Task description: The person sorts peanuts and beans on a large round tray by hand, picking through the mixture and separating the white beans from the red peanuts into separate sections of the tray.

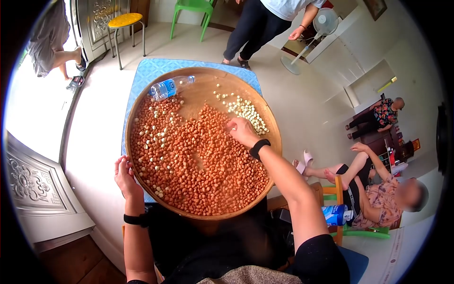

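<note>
Blue and patterned, the table [142, 78] carries a broad round tray [277, 158] spread with red-brown seeds [203, 146]. A smaller cluster of pale seeds [248, 111] lies in the tray's upper right, and others are scattered among the red-brown ones on the left. The left hand [126, 180] touches the rim; whether its fingers clamp it, I cannot tell. The right hand [243, 132] is over the seeds beside the pale cluster, fingers curled inward; whether their tips meet on a seed, I cannot tell. To work well here, I would pinch single seeds lightly, keep the wrist clear of the pale cluster, and steady the rim so nothing rolls. As for labels, the clear bottle [165, 89] lying in the tray wears a blue-and-white one, and a blue container [334, 215] stands out at right; no lettering is legible on either.
</note>
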The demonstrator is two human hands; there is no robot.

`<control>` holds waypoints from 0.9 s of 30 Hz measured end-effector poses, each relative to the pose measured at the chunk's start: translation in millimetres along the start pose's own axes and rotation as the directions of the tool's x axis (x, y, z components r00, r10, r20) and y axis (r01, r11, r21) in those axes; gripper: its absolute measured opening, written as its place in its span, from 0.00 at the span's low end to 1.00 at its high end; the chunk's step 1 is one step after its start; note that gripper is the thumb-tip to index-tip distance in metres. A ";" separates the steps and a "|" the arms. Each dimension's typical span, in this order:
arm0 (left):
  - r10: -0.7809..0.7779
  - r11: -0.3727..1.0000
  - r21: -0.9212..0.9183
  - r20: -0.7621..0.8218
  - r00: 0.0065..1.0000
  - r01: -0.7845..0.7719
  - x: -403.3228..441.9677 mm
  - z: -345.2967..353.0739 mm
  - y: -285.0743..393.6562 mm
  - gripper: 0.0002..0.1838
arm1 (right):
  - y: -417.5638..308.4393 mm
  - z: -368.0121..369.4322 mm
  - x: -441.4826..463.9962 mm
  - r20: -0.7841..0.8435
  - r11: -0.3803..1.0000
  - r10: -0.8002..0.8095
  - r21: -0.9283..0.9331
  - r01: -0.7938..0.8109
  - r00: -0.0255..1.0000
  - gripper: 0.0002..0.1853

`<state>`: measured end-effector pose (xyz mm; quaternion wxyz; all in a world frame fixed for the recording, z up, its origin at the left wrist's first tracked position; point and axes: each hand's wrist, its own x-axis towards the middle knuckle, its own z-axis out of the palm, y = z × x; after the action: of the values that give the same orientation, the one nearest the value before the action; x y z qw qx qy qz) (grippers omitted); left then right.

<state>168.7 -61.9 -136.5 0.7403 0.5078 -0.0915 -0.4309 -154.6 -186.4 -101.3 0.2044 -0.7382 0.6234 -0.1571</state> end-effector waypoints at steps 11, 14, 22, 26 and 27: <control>0.000 1.000 -0.017 0.012 1.000 0.000 1.3 -1.6 -2.0 0.04 | -31.6 -16.8 -10.1 0.044 0.987 0.159 0.002 -0.159 0.986 0.21; 0.002 1.000 0.008 0.010 1.000 -0.002 2.8 -3.2 -3.2 0.04 | -55.2 21.3 -3.2 0.126 0.998 0.002 -0.069 0.006 0.992 0.29; -0.005 1.000 -0.012 0.013 1.000 0.005 2.4 -3.8 -2.4 0.03 | -97.9 61.5 -49.3 0.379 0.936 -0.290 -0.081 0.344 0.879 0.32; 0.000 1.000 -0.005 0.022 1.000 0.000 1.9 -4.5 -3.0 0.03 | -80.6 37.3 -80.2 0.504 0.934 -0.348 0.117 0.337 0.790 0.14; 0.001 1.000 -0.004 0.020 1.000 -0.001 2.3 -3.9 -2.2 0.04 | -68.5 36.0 -83.0 0.496 0.930 -0.359 0.118 0.348 0.791 0.11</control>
<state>171.1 -61.2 -140.8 0.7406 0.5020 -0.0980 -0.4359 -92.9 -91.3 -96.6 0.3360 -0.8543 0.3965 0.0017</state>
